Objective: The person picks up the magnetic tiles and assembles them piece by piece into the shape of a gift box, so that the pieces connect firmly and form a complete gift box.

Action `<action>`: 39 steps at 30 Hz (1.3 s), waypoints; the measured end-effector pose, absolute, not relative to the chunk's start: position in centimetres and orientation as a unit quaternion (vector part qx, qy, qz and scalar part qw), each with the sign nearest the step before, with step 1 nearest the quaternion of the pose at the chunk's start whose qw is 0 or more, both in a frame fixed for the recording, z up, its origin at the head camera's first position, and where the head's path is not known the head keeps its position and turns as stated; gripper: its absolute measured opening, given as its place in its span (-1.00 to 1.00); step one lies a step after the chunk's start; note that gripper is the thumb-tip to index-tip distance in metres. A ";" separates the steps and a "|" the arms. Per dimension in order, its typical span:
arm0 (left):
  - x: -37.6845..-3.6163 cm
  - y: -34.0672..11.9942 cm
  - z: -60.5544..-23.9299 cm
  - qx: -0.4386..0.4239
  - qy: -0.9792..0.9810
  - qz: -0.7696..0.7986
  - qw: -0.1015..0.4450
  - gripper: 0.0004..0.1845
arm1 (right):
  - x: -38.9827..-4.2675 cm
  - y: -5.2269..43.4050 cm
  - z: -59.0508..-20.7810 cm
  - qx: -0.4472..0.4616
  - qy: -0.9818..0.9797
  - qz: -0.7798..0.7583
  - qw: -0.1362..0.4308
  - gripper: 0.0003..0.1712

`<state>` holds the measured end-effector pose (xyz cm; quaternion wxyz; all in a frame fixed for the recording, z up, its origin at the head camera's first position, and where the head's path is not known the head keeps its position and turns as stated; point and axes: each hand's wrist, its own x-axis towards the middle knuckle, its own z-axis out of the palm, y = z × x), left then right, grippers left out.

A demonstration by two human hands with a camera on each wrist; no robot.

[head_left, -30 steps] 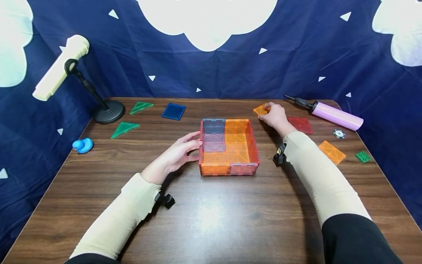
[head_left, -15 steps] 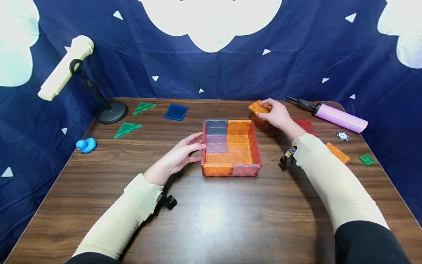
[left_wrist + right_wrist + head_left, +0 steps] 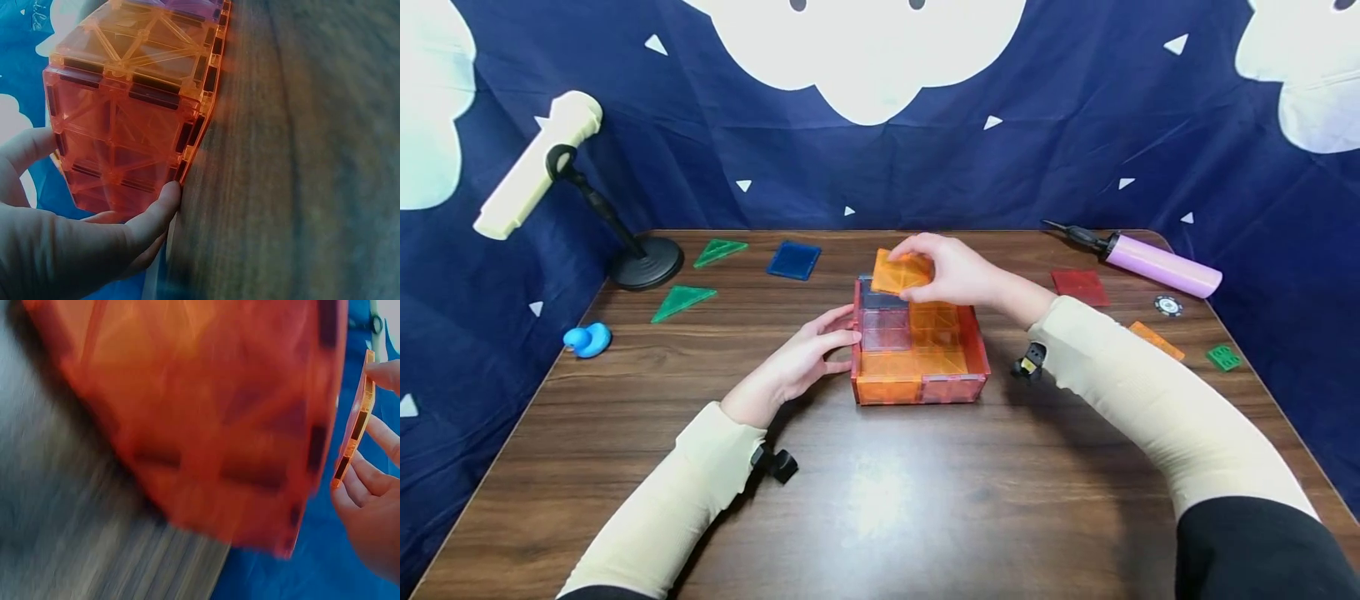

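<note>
An open-topped box of translucent magnetic tiles point(image 3: 957, 389) sits mid-table, with red, orange, purple and blue panels. My left hand point(image 3: 805, 354) rests against its left red wall, fingers spread; in the left wrist view fingertips touch two edges of that wall point(image 3: 119, 140). Above the box's back side, my right hand point(image 3: 951, 271) pinches a square orange magnetic tile point(image 3: 898, 272) between thumb and fingers. The right wrist view shows this tile point(image 3: 356, 425) edge-on. Tile and hand hide part of the box's back wall.
A blue square tile point(image 3: 793, 260), green triangles point(image 3: 682, 301), a blue duck point(image 3: 587, 340) and a microphone-like object on a stand point(image 3: 647, 262) are left. Right lie a red tile point(image 3: 1080, 287), orange tile point(image 3: 1156, 339), poker chip point(image 3: 1168, 306), green brick point(image 3: 1224, 358) and purple hand pump point(image 3: 1163, 265).
My right hand has lifted the orange tile off the table at the back right and carried it left over the box. My left hand has stayed at the box's left wall.
</note>
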<state>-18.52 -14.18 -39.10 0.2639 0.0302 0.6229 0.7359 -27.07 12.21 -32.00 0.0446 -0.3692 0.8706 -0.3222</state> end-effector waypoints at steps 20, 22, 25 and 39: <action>-18.6 -14.2 -39.0 0.025 0.619 0.738 0.267 -0.24 | -25.6 9.1 -32.9 -0.412 0.866 -0.268 0.093 -0.39; -18.6 -14.3 -39.0 0.024 0.618 0.739 0.266 -0.23 | -25.6 9.1 -32.9 -0.416 0.863 -0.270 0.094 -0.39; -18.6 -14.4 -39.0 0.024 0.617 0.740 0.267 -0.24 | -25.7 9.1 -32.9 -0.421 0.860 -0.271 0.095 -0.39; -21.0 -15.0 -38.5 0.067 0.674 0.695 0.241 -0.13 | -26.4 14.6 -32.0 -0.378 0.849 -0.368 0.038 -0.53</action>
